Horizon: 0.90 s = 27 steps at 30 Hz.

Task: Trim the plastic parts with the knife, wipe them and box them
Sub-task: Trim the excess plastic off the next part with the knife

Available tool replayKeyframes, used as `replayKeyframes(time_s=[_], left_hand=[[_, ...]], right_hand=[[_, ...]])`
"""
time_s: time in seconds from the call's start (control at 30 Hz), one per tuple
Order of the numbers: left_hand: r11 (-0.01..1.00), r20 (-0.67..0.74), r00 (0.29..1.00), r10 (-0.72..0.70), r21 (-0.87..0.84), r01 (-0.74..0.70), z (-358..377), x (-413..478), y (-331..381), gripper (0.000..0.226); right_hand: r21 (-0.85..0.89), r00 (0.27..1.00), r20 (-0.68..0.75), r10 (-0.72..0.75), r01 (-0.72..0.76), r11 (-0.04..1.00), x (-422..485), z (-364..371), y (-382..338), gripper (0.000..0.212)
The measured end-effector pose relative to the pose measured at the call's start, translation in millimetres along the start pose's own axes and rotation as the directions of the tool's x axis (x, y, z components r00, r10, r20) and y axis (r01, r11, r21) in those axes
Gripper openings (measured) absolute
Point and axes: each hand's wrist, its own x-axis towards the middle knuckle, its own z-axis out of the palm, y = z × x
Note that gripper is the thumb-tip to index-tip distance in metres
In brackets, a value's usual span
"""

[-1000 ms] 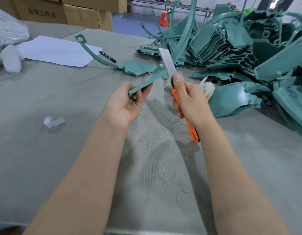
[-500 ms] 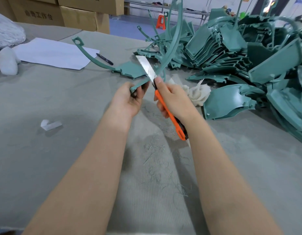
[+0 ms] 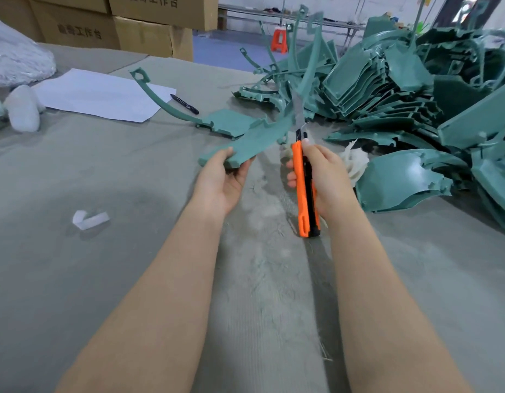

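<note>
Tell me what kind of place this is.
Probably a factory finishing bench: a big pile of green plastic parts, stacked cardboard boxes behind, a knife in the right hand and one part in the left hand.

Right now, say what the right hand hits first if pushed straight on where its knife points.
Probably the curved arm of the green part, held by the left hand; the blurred blade of the knife lies by it. The parts pile stands behind.
</note>
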Motion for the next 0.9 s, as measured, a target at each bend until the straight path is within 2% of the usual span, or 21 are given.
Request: replayKeyframes(time_s=[0.17,0.33,0.6,0.83,0.9], left_hand=[[0.991,0.065,0.996,-0.055,-0.122,0.062,1.7,-5.8,4.9,0.014],[0.985,0.068,0.994,-0.082,-0.148,0.091,7.1,-11.3,8.9,0.017],[0.98,0.026,0.983,-0.18,-0.078,0.182,14.3,-17.4,17.9,0.02],[0.975,0.029,0.982,-0.184,-0.12,0.186,15.9,-19.8,21.9,0.021],[0.98,0.015,0.985,-0.174,-0.097,0.174,19.0,-19.0,21.6,0.022]], right_hand=[[-0.277,0.97,-0.113,-0.217,0.179,0.944,-4.2,-1.4,-6.9,0.03],[-0.42,0.928,-0.106,-0.358,0.285,0.862,-5.6,1.0,-5.7,0.028],[-0.447,0.932,-0.017,-0.363,0.317,0.836,-5.8,2.4,-3.7,0.029],[-0.412,0.938,0.062,-0.34,0.335,0.848,-9.5,8.7,-3.9,0.024],[-0.43,0.932,0.141,-0.335,0.362,0.827,-13.2,14.5,-2.5,0.024]])
